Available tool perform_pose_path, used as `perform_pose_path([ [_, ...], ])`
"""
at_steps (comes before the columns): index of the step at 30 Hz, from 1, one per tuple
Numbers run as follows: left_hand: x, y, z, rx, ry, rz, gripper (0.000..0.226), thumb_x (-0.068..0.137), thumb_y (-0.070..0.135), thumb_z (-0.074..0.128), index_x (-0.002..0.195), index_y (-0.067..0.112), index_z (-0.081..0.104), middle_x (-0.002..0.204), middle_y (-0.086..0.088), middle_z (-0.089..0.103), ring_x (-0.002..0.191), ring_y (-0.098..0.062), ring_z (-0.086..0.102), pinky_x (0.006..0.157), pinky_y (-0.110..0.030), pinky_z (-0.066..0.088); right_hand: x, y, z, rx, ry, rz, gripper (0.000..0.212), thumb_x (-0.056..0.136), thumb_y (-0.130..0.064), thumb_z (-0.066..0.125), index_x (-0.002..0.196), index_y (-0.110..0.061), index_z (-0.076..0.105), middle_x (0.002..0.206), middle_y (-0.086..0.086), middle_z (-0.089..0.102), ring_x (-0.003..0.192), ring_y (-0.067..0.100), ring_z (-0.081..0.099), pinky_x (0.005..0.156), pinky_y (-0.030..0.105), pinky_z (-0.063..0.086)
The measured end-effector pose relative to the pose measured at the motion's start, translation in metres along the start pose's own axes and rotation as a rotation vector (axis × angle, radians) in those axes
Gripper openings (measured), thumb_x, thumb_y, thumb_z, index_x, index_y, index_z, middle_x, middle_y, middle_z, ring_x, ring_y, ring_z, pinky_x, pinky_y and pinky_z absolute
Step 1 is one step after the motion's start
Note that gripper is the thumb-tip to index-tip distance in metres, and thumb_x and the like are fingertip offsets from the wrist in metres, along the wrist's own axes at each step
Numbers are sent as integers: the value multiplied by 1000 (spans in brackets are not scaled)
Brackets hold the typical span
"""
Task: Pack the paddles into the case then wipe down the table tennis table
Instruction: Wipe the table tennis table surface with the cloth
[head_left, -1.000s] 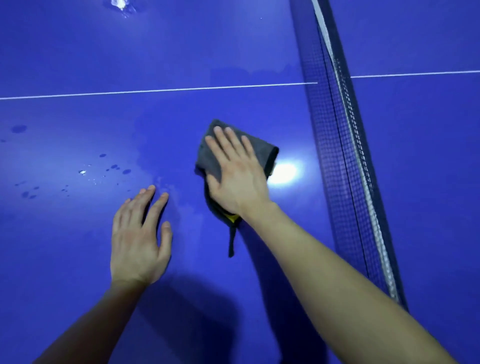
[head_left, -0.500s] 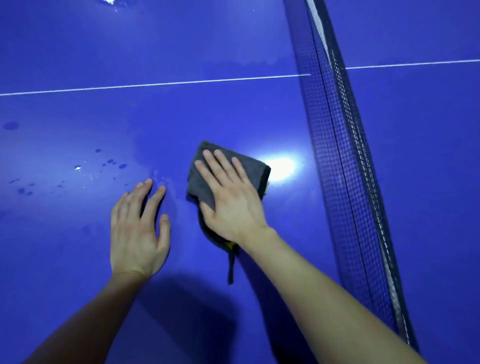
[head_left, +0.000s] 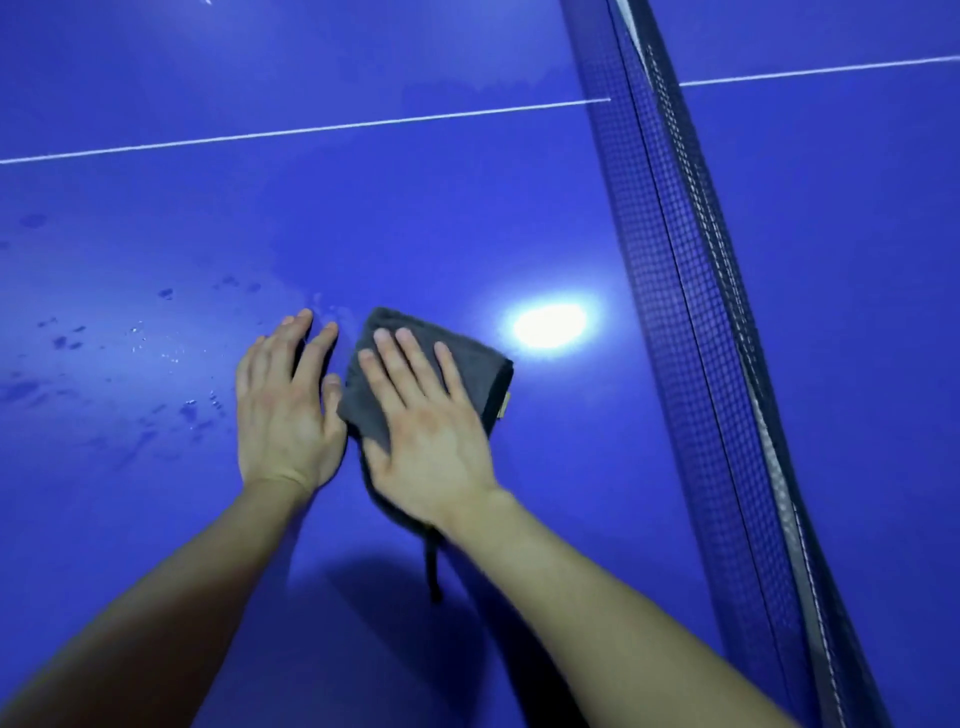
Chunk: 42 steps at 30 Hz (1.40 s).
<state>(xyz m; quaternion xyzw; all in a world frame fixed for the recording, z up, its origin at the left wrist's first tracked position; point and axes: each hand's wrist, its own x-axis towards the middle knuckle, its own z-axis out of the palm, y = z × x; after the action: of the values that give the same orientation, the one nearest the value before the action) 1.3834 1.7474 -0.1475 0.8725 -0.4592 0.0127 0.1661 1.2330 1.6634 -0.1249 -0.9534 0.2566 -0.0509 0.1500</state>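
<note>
Wiping step: my right grip presses the cloth flat-fingered, left grip lies flat on the tabletop; next I'd sweep toward the mid-left droplets.

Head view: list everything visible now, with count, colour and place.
table: one, blue, fills the view
white line: one, white, across the far table
net: one, dark mesh with pale top band, right side
cloth: one, dark grey, folded, centre
droplets: many, wet spots, left part of the table
glare: one, white, between cloth and net
left hand: one, flat on table beside cloth
right hand: one, flat on cloth
</note>
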Motion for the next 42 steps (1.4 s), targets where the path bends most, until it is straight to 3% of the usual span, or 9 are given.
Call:
perform_pose_path([
  [3,1,1,1,4,0,-6,50,103,21,43,151,13,54,163,-11,45,147,-37,42,124,-56,29,-23,71,-20,-21,39,74,85,91,-37,59,170,-14,36,180,6,24,168,24,16,136,51,12],
  [10,0,-3,9,5,48,17,47,103,21,46,149,14,54,161,-11,46,145,-36,43,124,-53,29,-69,136,-50,-96,269,884,75,104,-42,45,172,-14,30,180,9,22,168,26,16,135,51,10],
  [15,1,-5,9,30,54,40,49,103,23,44,150,14,53,161,-13,47,144,-38,43,124,-52,28,-85,-44,14,-47,53,264,88,96,-47,49,172,-8,26,182,14,14,170,31,5,134,58,7],
  [18,3,-6,7,72,47,47,50,103,25,44,150,13,53,160,-16,48,145,-38,44,124,-53,30,-112,-51,16,9,25,25,85,94,-42,53,170,-10,34,181,7,20,170,24,8,136,52,10],
  [24,-25,11,-15,67,-6,123,48,103,29,46,143,8,59,154,-16,55,144,-37,47,122,-52,33,-164,107,-36,-35,209,574,83,90,-34,52,166,-8,38,176,11,34,166,28,24,136,56,13],
  [27,-88,25,-33,-26,-22,116,45,103,30,49,142,10,61,154,-12,55,145,-34,47,121,-51,34,-153,97,-36,-29,289,807,84,93,-28,59,170,-15,28,176,11,33,166,30,23,134,62,11],
  [33,-208,10,-50,-24,-50,81,44,106,19,47,146,5,57,157,-14,52,145,-39,47,121,-57,34,-151,-97,28,-49,50,245,61,103,-54,53,159,-28,54,180,15,20,168,38,10,129,72,9],
  [36,-233,-3,-48,15,-114,94,51,109,28,42,153,4,52,165,-12,45,154,-36,39,125,-59,29,-165,-71,27,-1,100,105,52,98,-41,57,145,-21,66,175,14,35,166,36,24,131,66,16],
  [42,-244,-7,-47,2,-136,108,63,104,34,48,161,8,44,173,-8,33,164,-25,21,132,-55,19,-209,98,-31,-38,310,742,44,100,-29,59,140,-10,59,172,12,41,164,32,30,133,63,16],
])
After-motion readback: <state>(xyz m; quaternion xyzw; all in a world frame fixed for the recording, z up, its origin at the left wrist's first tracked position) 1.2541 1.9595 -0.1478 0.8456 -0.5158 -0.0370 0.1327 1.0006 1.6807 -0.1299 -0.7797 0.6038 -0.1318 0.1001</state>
